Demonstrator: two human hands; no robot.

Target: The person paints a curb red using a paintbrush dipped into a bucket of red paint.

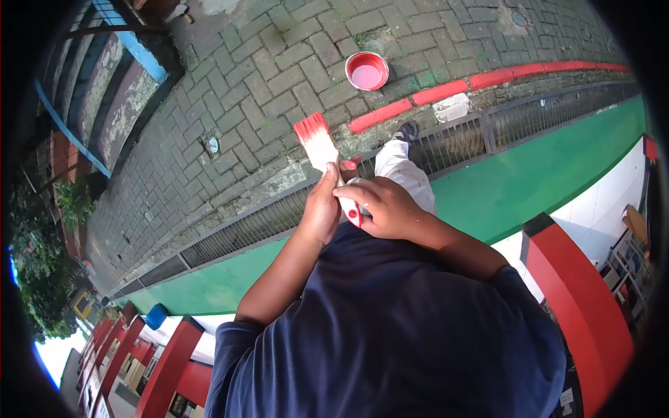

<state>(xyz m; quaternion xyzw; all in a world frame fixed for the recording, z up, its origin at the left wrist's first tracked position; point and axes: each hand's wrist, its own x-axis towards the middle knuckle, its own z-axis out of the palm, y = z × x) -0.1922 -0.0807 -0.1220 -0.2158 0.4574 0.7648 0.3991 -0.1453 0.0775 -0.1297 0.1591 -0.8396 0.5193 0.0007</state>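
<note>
A wide paintbrush [322, 149] with a pale body and red-coated bristles is held between my two hands, its bristles pointing away from me. My left hand [323, 206] is closed around the brush, thumb lying along it below the bristles. Fingers of my right hand [391, 207] close on the lower handle, near its red-marked end. Beyond the hands, a small paint bucket [367, 58] stands on the paving, with red inner walls and pinkish paint at the bottom. Neither hand touches it.
Grey brick paving [279, 59] stretches ahead, bordered by a red-painted kerb [440, 93]. A metal drain grate [463, 144] runs alongside a green strip [495, 198]. My shoe [405, 131] is by the grate. Blue-edged steps [115, 87] stand at upper left, red pillars [575, 299] behind.
</note>
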